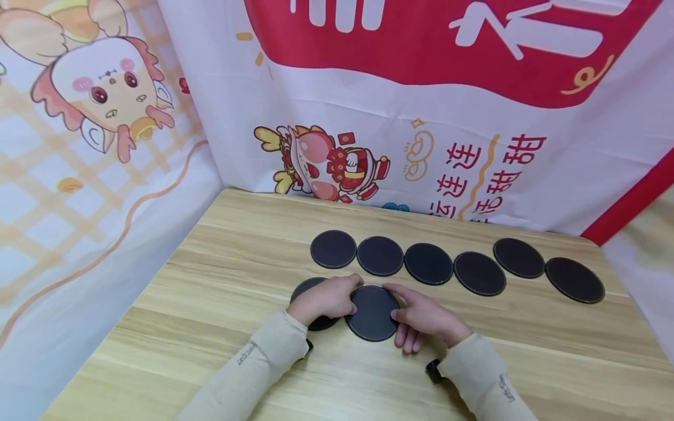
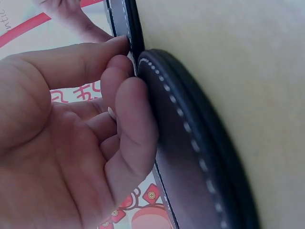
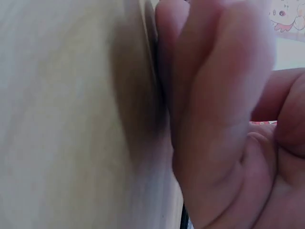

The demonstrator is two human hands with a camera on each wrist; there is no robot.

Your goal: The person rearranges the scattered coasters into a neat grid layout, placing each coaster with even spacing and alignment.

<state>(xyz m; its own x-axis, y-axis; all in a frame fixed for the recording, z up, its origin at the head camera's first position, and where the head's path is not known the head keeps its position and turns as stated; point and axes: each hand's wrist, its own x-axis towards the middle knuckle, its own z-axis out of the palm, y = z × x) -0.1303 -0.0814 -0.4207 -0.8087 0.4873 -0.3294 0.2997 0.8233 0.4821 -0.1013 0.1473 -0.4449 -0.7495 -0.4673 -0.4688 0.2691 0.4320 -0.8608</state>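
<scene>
A round black coaster (image 1: pixel 373 313) with a stitched rim lies between my two hands, near the middle of the wooden table. My left hand (image 1: pixel 333 297) holds its left edge, the thumb at the rim and the other fingers bent. On the opposite side, my right hand (image 1: pixel 427 316) grips the right edge with thumb and index finger; its lower fingers hang close over the table. Partly hidden beneath my left hand is a second coaster (image 1: pixel 325 323). In the left wrist view, a coaster's white-stitched rim (image 2: pixel 190 138) runs beside the bent fingers.
Behind the hands, a row of similar coasters (image 1: pixel 380 255) runs rightward across the wooden table (image 1: pixel 221 275). Two more coasters, one of them the far-right coaster (image 1: pixel 575 280), lie at the row's right end. A printed cloth (image 1: pixel 337 99) hangs along the table's back edge.
</scene>
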